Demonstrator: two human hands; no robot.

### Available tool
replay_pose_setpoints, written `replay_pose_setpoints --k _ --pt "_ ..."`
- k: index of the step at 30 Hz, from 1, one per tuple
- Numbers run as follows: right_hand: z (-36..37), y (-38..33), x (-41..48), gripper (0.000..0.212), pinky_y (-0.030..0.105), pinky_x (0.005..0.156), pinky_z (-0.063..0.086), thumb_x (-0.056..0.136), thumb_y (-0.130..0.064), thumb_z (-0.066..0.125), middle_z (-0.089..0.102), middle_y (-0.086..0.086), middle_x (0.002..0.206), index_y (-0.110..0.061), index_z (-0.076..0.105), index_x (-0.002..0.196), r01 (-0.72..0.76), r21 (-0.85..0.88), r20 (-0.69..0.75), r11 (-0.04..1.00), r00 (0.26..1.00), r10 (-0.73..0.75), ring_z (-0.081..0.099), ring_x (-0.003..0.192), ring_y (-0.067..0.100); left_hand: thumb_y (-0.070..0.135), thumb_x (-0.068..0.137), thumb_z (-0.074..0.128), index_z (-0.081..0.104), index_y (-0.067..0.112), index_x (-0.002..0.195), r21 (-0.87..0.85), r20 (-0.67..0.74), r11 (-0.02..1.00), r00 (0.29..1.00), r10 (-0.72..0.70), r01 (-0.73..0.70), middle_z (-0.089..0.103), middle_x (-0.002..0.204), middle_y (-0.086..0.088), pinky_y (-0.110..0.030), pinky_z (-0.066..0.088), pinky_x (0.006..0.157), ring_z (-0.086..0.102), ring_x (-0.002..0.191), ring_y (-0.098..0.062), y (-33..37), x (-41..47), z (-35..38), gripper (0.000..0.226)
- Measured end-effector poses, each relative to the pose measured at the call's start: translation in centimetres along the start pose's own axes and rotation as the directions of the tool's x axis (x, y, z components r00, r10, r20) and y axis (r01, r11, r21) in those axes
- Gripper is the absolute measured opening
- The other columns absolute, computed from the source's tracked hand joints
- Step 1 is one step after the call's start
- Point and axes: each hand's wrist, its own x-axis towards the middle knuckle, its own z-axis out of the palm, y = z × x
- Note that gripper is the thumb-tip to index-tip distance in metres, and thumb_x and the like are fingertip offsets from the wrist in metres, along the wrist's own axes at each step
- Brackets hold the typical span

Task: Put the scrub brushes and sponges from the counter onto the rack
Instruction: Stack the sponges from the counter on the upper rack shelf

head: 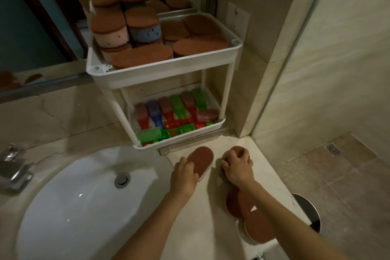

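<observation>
Gripping one brown-topped sponge (pixel 201 159) with left hand (pixel 184 173), fingers curled on its near end; right hand (pixel 237 164) closed over second sponge (pixel 236 151). Both on counter (pixel 202 228) before white two-tier rack (pixel 164 69).

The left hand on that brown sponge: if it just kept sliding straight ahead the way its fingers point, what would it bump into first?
Probably the lower tray of the white rack, where the coloured brushes lie. The left hand points up and slightly right along its sponge, towards that tray's front rim. Depth is hard to judge here.
</observation>
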Motion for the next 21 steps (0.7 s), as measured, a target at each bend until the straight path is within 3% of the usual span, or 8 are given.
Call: replay_pose_setpoints --k 3,6,8,11,13,17,21 --pt "0.9 0.0 -0.6 0.034 0.041 0.111 0.036 0.093 -0.021 0.051 -0.001 0.017 0.157 -0.015 0.045 0.126 0.046 0.039 -0.043 0.998 0.998 -0.045 0.028 0.138 0.039 0.02 0.09 0.058 0.055 0.007 0.118 -0.032 -0.05 0.998 0.997 -0.058 0.057 0.048 0.127 -0.012 -0.035 0.042 0.1 0.049 0.118 -0.029 -0.3 -0.4 0.0 0.031" --pt "1.4 -0.2 -1.0 0.066 0.04 0.107 0.043 0.084 -0.014 0.065 -0.002 0.017 0.157 -0.011 0.028 0.139 0.025 0.182 -0.013 0.983 1.0 -0.023 0.029 0.138 0.037 0.015 0.083 0.068 0.042 0.005 0.127 -0.25 -0.032 0.955 0.984 -0.172 0.159 0.041 0.131 -0.015 -0.035 0.043 0.098 0.052 0.119 -0.032 -0.8 -0.9 0.4 0.052" --pt "1.5 -0.4 -1.1 0.082 0.04 0.106 0.042 0.079 -0.015 0.07 0.014 0.018 0.152 -0.009 0.018 0.143 -0.018 0.23 -0.008 0.973 1.0 0.02 0.028 0.136 0.035 0.018 0.079 0.073 0.04 0.002 0.131 -0.31 0.016 0.919 0.968 -0.249 0.242 0.042 0.132 -0.017 -0.034 0.043 0.099 0.052 0.12 -0.033 -1.1 -0.8 0.4 0.063" --pt "1.5 -0.6 -1.0 0.078 0.039 0.102 0.039 0.078 -0.028 0.072 0.04 0.013 0.137 -0.011 0.026 0.138 -0.018 0.069 -0.065 0.997 0.998 0.023 0.036 0.125 0.031 0.026 0.069 0.079 0.054 0.0 0.121 -0.333 0.084 0.898 0.957 -0.276 0.288 0.058 0.124 -0.019 -0.037 0.05 0.095 0.059 0.112 -0.033 -1.6 -0.6 0.4 0.063" --pt "1.4 -0.8 -1.1 0.071 0.039 0.102 0.039 0.079 -0.028 0.071 0.041 0.011 0.136 -0.015 0.03 0.136 0.005 0.046 -0.095 0.999 0.996 0.0 0.037 0.123 0.031 0.025 0.066 0.081 0.049 -0.001 0.121 -0.346 0.093 0.887 0.952 -0.292 0.306 0.059 0.123 -0.018 -0.037 0.051 0.093 0.058 0.113 -0.032 -1.6 -0.7 0.3 0.068" --pt "0.8 -1.5 -1.6 0.057 0.029 0.084 0.053 0.084 -0.004 0.062 0.033 0.015 0.138 -0.013 0.033 0.133 0.033 0.313 -0.048 0.949 0.999 -0.019 0.052 0.114 0.031 0.018 0.071 0.078 0.033 0.001 0.122 -0.41 0.084 0.854 0.946 -0.314 0.32 0.059 0.122 -0.017 -0.036 0.051 0.091 0.06 0.11 -0.032 -1.4 -1.4 0.6 0.071" --pt "-0.5 -2.2 -2.4 0.062 0.027 0.091 0.049 0.082 -0.006 0.066 0.029 0.015 0.141 -0.007 0.033 0.135 -0.01 0.503 -0.035 0.864 0.999 0.033 0.048 0.118 0.028 0.017 0.074 0.072 0.034 0.004 0.119 -0.425 0.019 0.858 0.95 -0.312 0.29 0.06 0.118 -0.015 -0.034 0.05 0.082 0.062 0.105 -0.032 -1.6 -2.3 0.0 0.06"
